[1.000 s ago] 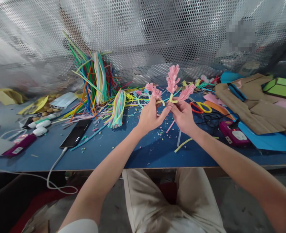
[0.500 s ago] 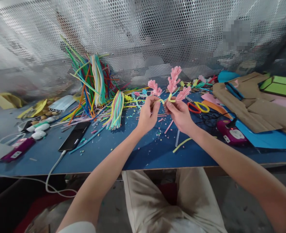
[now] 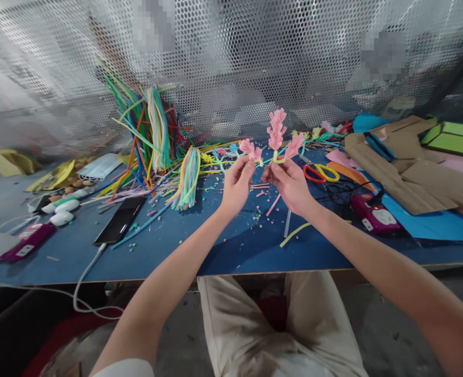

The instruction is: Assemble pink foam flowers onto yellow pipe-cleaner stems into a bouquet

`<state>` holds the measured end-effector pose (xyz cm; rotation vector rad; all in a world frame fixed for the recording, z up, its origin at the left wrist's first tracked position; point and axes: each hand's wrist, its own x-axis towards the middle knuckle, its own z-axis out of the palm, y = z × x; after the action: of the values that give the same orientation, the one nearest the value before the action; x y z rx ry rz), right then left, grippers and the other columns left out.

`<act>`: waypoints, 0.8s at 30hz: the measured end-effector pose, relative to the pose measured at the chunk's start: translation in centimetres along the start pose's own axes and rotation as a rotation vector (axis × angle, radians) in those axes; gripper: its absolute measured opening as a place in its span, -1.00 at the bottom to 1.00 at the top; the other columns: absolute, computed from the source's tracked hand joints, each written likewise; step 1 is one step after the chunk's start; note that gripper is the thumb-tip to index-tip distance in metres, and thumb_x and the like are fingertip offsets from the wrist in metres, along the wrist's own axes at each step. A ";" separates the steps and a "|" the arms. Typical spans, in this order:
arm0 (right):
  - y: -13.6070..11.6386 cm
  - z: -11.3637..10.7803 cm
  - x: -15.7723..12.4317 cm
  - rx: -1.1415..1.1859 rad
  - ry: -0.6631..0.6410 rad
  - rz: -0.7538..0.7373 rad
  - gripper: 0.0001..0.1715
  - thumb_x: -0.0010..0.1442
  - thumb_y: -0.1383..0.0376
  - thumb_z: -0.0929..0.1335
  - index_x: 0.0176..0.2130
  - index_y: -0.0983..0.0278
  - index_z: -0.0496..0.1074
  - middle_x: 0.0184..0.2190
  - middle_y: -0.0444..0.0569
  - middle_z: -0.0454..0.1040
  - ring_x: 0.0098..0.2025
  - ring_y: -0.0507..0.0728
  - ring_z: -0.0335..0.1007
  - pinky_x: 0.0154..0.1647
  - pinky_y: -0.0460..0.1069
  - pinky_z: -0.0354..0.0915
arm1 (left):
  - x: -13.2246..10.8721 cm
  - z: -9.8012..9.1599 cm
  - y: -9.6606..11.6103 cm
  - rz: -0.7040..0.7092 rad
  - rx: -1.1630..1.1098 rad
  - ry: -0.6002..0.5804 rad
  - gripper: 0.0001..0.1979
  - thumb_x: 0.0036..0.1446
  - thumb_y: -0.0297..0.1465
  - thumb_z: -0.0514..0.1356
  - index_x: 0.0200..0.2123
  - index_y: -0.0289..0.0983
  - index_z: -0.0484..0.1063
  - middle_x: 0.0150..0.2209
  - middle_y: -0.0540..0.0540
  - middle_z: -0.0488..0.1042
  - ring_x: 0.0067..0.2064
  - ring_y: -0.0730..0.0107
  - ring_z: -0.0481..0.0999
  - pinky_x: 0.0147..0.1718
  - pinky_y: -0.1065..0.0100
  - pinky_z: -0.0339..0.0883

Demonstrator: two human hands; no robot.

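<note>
My left hand (image 3: pixel 237 183) pinches a short pink pipe-cleaner flower sprig (image 3: pixel 251 151) with a bit of yellow stem at its base. Close beside it, my right hand (image 3: pixel 288 182) is closed on the yellow stem of a larger pink pipe-cleaner flower (image 3: pixel 276 130), which has a tall upright spike and a second pink spike (image 3: pixel 294 145) leaning right. Both are held above the blue table, a small gap between them. The fingers hide the lower stem ends. Beneath my hands lie small pink and green clippings (image 3: pixel 257 213) and a loose yellow-green pipe cleaner (image 3: pixel 294 234).
Bundles of coloured pipe cleaners (image 3: pixel 158 131) stand at the back left, near a shorter pastel bundle (image 3: pixel 187 178). A phone (image 3: pixel 120 221) lies left. Scissors (image 3: pixel 321 174), a purple power socket (image 3: pixel 375 213) and brown cardboard (image 3: pixel 431 180) are on the right. Perforated metal mesh (image 3: pixel 231 57) rises behind.
The left sprig has tilted lower and moved slightly apart from the other flower. The larger flower in my right hand has shifted a little left.
</note>
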<state>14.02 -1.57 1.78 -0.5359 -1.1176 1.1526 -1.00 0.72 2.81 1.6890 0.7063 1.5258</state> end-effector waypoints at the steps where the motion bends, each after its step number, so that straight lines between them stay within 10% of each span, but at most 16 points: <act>1: 0.0 0.0 -0.1 -0.007 -0.006 -0.009 -0.67 0.20 0.03 0.49 -0.28 0.18 0.41 -0.39 -0.17 0.48 -0.31 0.05 0.45 -0.15 0.03 0.43 | -0.2 0.0 0.2 0.024 0.036 0.006 -0.65 0.31 -0.02 0.21 -0.22 -0.20 0.48 -0.53 0.08 0.27 -0.57 0.56 0.15 -0.60 0.44 0.05; 24: -0.2 0.3 -0.3 -0.082 0.029 -0.025 -0.65 0.18 -0.01 0.49 -0.25 0.17 0.45 -0.38 -0.13 0.52 -0.30 0.08 0.50 -0.12 0.07 0.48 | -0.6 0.1 2.0 0.185 0.295 0.097 -0.59 0.20 -0.11 0.36 -0.46 -0.24 0.30 -0.55 0.12 -0.07 -0.53 0.57 -0.10 -0.56 0.37 -0.18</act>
<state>13.82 -2.00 1.99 -0.5987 -1.1474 1.0783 -1.09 -0.90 4.09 1.9534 0.8816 1.7064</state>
